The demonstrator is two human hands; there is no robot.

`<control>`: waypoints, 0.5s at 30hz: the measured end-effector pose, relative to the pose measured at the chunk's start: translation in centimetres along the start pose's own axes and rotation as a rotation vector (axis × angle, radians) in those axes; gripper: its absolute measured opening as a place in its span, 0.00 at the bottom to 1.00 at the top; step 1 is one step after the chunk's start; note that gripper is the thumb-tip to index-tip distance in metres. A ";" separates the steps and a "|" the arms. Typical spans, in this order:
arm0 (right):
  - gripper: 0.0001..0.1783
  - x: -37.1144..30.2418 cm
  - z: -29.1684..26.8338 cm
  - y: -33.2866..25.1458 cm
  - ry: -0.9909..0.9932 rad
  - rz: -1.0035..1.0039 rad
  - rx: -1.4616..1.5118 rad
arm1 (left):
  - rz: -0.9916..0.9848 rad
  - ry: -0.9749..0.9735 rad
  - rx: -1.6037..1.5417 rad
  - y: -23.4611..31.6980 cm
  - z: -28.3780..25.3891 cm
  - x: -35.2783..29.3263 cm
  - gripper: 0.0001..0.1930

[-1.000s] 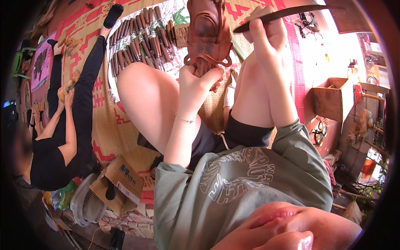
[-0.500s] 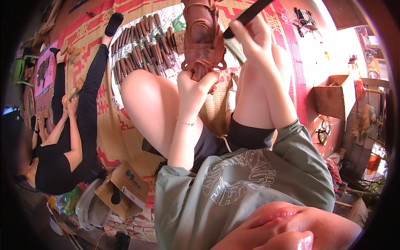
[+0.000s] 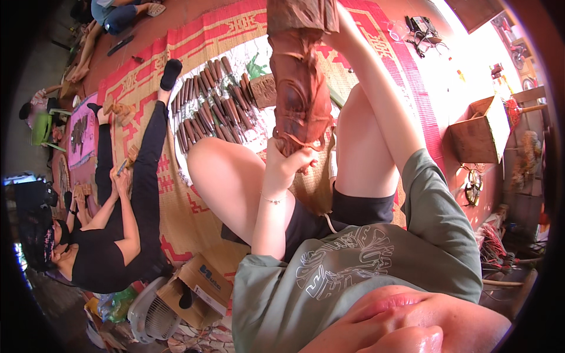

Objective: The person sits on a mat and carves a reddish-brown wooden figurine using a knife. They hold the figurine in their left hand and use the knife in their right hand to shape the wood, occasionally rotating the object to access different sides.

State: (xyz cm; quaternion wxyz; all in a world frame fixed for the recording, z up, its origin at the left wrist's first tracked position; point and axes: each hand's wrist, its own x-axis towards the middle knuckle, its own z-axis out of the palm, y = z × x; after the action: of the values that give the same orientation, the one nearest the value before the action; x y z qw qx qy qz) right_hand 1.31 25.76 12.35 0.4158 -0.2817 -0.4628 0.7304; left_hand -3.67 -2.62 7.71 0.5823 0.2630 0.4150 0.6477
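Note:
A reddish-brown wooden carving (image 3: 299, 85), covered in curved relief, stands tilted between my knees, its broad block-like end (image 3: 303, 15) far from me. My left hand (image 3: 288, 162) is closed around its narrow near end. My right hand (image 3: 336, 34) is at the broad end, on its right side. That hand's fingers are hidden behind the wood, so what they hold cannot be seen. To the left, many wood-handled carving tools (image 3: 215, 109) lie in rows on a white cloth (image 3: 182, 167). A small carved block (image 3: 263, 91) sits beside the carving.
A patterned red and tan mat (image 3: 147, 194) spreads under me. On the left, a person in black (image 3: 103, 253) sits with hands on a small tool. A wooden box (image 3: 479, 132) stands at right; a cardboard box (image 3: 197, 291) and a fan (image 3: 153, 312) are at lower left.
My right hand has moved up and left to the carving's far end; the dark flat tool it held is out of sight. The carving's broad end has come into view. The view has shifted.

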 end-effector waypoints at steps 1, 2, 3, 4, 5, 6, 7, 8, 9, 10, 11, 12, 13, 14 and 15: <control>0.11 -0.2 0.1 0.1 -0.073 0.013 0.110 | 0.018 -0.052 -0.010 0.4 0.8 0.3 0.08; 0.11 -0.2 0.2 0.1 -0.128 0.016 0.208 | 0.006 -0.064 -0.006 0.3 1.3 0.7 0.10; 0.11 -0.1 0.4 0.8 -0.177 0.025 0.308 | -0.006 -0.054 0.004 0.0 1.4 0.7 0.11; 0.12 0.2 0.6 1.3 -0.218 0.024 0.397 | -0.019 -0.046 0.012 -0.3 1.3 0.8 0.13; 0.12 0.2 0.4 1.5 -0.242 0.012 0.469 | -0.049 -0.092 -0.015 -0.6 0.9 1.1 0.17; 0.12 0.3 0.4 1.8 -0.258 -0.001 0.519 | -0.068 -0.087 -0.076 -0.5 1.1 1.2 0.18; 0.12 0.2 0.2 1.9 -0.261 -0.015 0.548 | -0.088 -0.085 -0.139 -0.3 1.6 1.3 0.20; 0.13 0.2 -0.3 2.1 -0.252 -0.034 0.563 | -0.109 -0.085 -0.204 -0.3 1.9 1.5 0.21; 0.13 0.3 -0.2 2.7 -0.237 -0.019 0.589 | -0.128 -0.200 -0.295 -0.2 0.8 1.7 0.27; 0.13 0.4 0.0 3.2 -0.200 0.010 0.615 | -0.113 -0.146 -0.410 -0.4 0.9 1.6 0.28; 0.15 0.8 -0.1 3.5 -0.106 0.205 0.742 | -0.096 -0.092 -0.525 -0.4 1.4 1.5 0.30; 0.15 1.7 -0.5 4.2 -0.012 0.185 0.643 | -0.083 -0.047 -0.647 -0.2 1.9 1.7 0.31; 0.15 2.5 -1.1 4.6 0.084 0.156 0.540 | -0.056 -0.223 -0.838 -1.0 1.2 2.2 0.35; 0.15 3.0 -1.8 5.1 0.179 0.129 0.437 | -0.041 -0.138 -0.846 -1.4 1.2 2.4 0.34; 0.16 1.1 0.2 3.8 0.316 0.224 0.554 | -0.011 -0.026 -0.848 -1.2 1.2 2.1 0.34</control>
State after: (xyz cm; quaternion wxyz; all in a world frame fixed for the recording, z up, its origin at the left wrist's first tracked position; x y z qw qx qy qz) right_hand -0.72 25.81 8.92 0.4604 -0.3167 -0.1428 0.8169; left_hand -2.41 -0.38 7.00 0.6475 0.0060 0.1060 0.7546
